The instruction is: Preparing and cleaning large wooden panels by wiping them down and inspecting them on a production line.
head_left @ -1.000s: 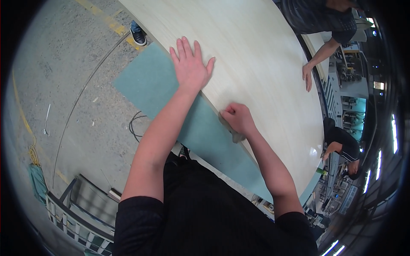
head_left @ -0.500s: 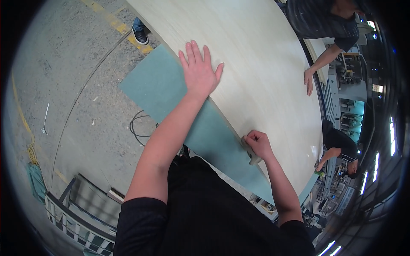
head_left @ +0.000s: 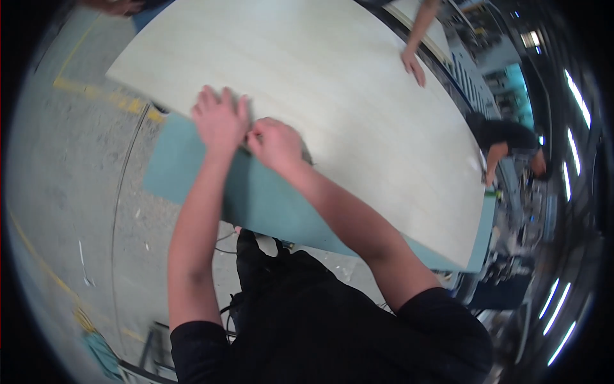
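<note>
A large pale wooden panel (head_left: 358, 121) lies over a green-topped table (head_left: 288, 211). My left hand (head_left: 220, 121) rests flat near the panel's near edge, fingers spread. Close beside it on the right, my right hand (head_left: 278, 144) is closed at the same edge, its fingers curled. A small grey-brown folded piece (head_left: 307, 155) shows past that hand's right side. The rest of the piece is hidden by the hand, and its kind is not clear.
Across the panel a person's hand (head_left: 414, 64) rests near the far edge. Another person in black (head_left: 508, 137) stands at the right end. Part of a further person's arm (head_left: 115, 6) shows at the upper left. Railings stand at the lower left.
My right hand has slid left along the panel's near edge with the grey-brown piece, now right beside my left hand. The view has shifted, and the panel's left corner has come into sight.
</note>
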### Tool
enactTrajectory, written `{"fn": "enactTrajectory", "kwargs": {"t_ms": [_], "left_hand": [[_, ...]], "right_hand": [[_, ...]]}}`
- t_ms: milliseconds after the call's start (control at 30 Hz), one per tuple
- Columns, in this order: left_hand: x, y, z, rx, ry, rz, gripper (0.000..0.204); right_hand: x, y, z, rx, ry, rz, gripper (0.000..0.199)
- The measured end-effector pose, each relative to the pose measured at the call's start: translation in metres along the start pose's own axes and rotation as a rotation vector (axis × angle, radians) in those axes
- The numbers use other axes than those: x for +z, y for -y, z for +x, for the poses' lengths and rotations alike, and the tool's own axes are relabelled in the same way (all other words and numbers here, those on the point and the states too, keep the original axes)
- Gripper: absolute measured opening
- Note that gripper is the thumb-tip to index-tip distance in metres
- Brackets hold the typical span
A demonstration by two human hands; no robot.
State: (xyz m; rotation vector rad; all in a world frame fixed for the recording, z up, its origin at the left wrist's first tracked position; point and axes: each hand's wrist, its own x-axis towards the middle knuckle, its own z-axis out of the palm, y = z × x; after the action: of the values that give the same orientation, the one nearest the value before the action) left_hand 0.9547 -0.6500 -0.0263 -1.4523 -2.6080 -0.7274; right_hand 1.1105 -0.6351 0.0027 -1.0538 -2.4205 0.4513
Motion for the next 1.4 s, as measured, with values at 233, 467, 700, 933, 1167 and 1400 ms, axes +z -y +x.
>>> {"fn": "enactTrajectory", "kwargs": {"t_ms": [233, 467, 700, 933, 1167, 1400], "left_hand": [[0.027, -0.036, -0.056, 0.07, -0.132, 0.123, 0.073], [0.041, -0.124, -0.101, 0.071, -0.022, 0.135, 0.075], [0.056, -0.137, -0.104, -0.026, -0.187, 0.149, 0.076], [0.06, -0.151, -0.11, -0.037, -0.26, 0.07, 0.069], [0.054, -0.144, -0.101, -0.067, -0.244, 0.061, 0.07], [0.05, -0.136, -0.098, -0.038, -0.271, 0.065, 0.063]], "right_hand": [[-0.09, -0.071, -0.125, 0.016, -0.127, 0.007, 0.018], [-0.244, -0.195, -0.312, 0.287, -0.007, -0.079, 0.014], [-0.297, -0.231, -0.371, 0.257, 0.038, 0.064, 0.015], [-0.305, -0.249, -0.344, 0.499, 0.347, 0.171, 0.018], [-0.268, -0.199, -0.254, 0.557, 0.623, 0.047, 0.02], [-0.277, -0.214, -0.276, 0.652, 0.687, -0.078, 0.02]]}}
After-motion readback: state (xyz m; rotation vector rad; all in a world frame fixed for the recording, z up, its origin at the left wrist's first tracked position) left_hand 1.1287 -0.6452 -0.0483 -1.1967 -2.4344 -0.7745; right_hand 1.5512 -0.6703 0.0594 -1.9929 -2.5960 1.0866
